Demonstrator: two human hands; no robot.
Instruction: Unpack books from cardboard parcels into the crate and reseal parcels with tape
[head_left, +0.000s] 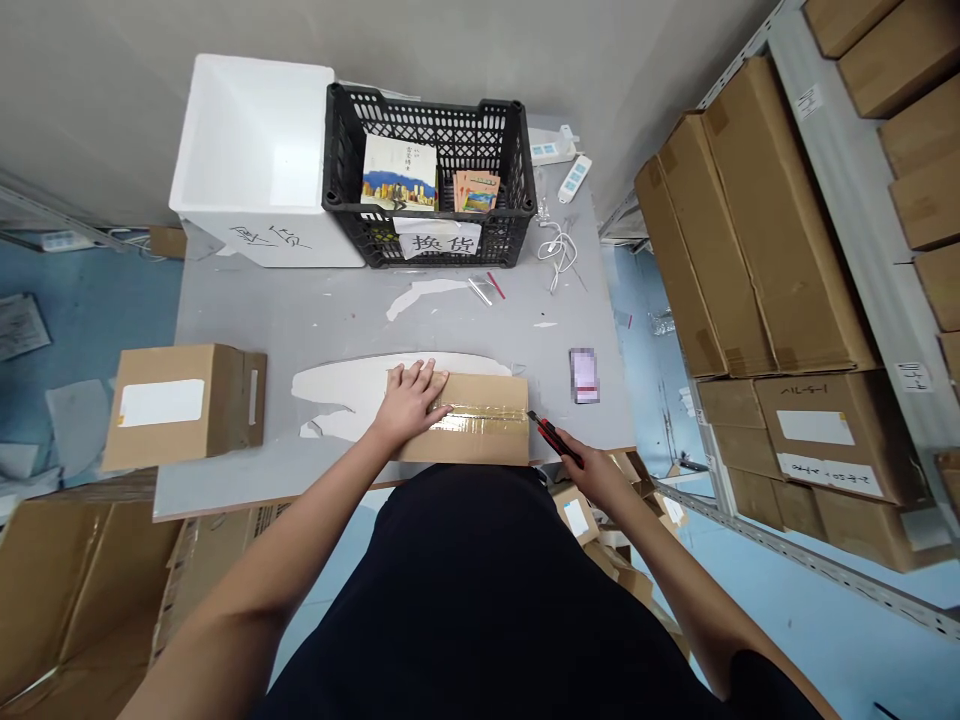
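A small cardboard box [487, 445] lies at the table's front edge against my dark shirt, with shiny clear tape [480, 417] along its top. My left hand [409, 402] rests on the box's left end, fingers spread and pressing down. In my right hand [589, 465] is a red and black utility knife [553, 436]. Its tip is at the box's right end, by the end of the tape; whether it touches I cannot tell. Torn white paper [345, 385] lies under and behind the box.
Behind stand a white foam bin [255, 240] and a black plastic crate [442, 215] with books inside. Another cardboard box [169, 405] overhangs the table's left edge. A phone [584, 376] lies at the right, near a white cable [559, 250]. Shelves with boxes [817, 430] stand to the right.
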